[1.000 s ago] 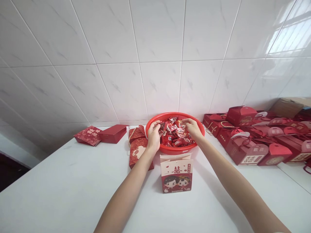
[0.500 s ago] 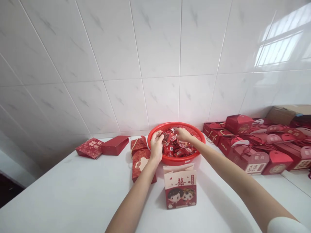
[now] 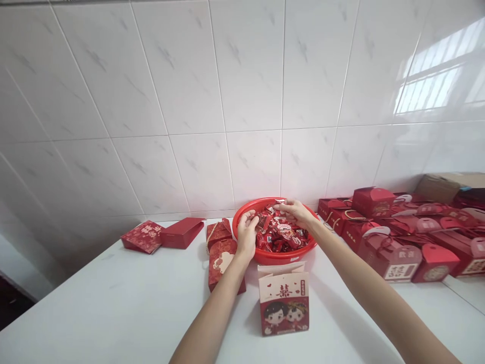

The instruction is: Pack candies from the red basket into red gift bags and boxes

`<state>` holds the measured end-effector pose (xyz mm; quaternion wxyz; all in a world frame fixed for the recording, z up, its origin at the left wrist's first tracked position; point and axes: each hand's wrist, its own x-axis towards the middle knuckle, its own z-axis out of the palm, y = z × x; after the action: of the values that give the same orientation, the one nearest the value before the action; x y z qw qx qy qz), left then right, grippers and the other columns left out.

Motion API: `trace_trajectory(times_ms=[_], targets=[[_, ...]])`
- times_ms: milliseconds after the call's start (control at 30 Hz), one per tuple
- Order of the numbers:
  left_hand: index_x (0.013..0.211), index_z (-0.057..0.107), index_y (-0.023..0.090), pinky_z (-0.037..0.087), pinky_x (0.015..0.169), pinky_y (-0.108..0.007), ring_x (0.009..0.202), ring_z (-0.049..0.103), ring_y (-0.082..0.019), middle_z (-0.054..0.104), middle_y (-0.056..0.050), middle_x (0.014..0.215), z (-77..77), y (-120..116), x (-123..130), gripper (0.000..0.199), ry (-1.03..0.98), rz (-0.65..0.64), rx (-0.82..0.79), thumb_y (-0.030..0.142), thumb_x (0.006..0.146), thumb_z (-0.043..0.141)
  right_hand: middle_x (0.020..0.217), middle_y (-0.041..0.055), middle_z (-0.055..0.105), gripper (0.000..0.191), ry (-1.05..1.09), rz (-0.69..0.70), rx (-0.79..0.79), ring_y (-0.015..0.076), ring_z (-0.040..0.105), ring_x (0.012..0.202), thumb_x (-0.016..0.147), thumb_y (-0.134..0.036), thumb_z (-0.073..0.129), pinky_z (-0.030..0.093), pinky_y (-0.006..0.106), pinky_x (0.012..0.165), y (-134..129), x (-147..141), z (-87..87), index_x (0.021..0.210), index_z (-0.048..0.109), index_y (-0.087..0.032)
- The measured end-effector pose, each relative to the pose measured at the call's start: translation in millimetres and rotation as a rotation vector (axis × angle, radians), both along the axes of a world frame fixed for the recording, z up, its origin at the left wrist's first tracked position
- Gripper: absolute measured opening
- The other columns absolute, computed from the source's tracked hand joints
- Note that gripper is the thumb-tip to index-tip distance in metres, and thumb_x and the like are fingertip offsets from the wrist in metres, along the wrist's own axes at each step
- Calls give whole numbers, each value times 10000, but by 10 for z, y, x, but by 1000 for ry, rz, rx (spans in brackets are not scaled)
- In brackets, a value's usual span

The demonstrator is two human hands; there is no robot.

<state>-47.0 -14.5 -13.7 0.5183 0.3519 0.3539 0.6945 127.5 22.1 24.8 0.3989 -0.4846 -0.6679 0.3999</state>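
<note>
A red plastic basket [image 3: 265, 259] stands against the wall, holding a heap of red wrapped candies [image 3: 284, 233]. At its left side is my left hand [image 3: 247, 233], fingers curled around red candy wrappers at the fingertips. My right hand [image 3: 298, 213] reaches over the basket's far right part, thumb and fingers pinching a small red wrapped candy. Directly in front of the basket, a red and cream candy box [image 3: 284, 308] with two cartoon figures stands upright, its top flaps raised.
Two red boxes [image 3: 182, 232] lie at the left back. Red boxes with a rope handle [image 3: 223, 263] stand left of the basket, beside my left forearm. Many red gift boxes [image 3: 390, 258] crowd the right side, with a cardboard box [image 3: 441, 188] behind. A tiled wall [image 3: 253, 162] bounds the white table [image 3: 125, 308].
My right hand has lifted from the candy heap, now pinching a candy. My left hand stays at the basket's left side. The whole view has shifted slightly downward.
</note>
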Motion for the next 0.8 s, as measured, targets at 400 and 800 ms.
trace_trajectory(times_ms=[400,800], targets=[[1005,615,197,534,799,-269,904,682,-177,705,-22,916,371,-406,52,442,226,-124,231,264,637,851,859,61,721,473,316,73,69,219,687,800,598,-458,870,589,332,667,-941,-96,212,902,701,-137],[1013,649,180,577,668,-264,711,645,-123,663,-15,919,508,-788,20,471,166,-357,99,337,633,879,798,32,724,363,270,77,140,198,695,724,626,-353,839,570,299,629,-1175,35,341,900,688,-169]])
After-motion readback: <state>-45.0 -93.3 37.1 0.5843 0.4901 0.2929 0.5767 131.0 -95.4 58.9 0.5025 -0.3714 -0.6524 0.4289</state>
